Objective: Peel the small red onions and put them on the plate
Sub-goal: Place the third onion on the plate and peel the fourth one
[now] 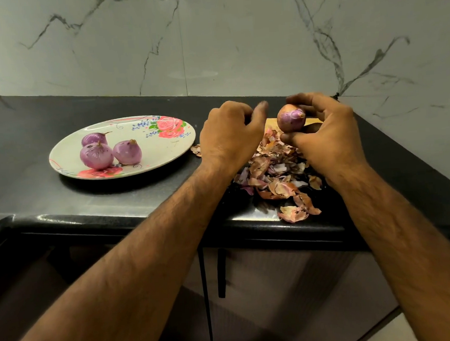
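a pile of onion skins (279, 172) lies at the black countertop's (31, 129) near edge, beneath the left hand (229, 135), curled with nothing seen in it, and the right hand (327, 137), gripping a partly peeled red onion (291, 118), while three peeled onions (96, 155) sit on a floral plate (151, 153) further left.

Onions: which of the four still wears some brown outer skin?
The onion in the right hand, above the peels; the peeled onions on the plate are bare purple.
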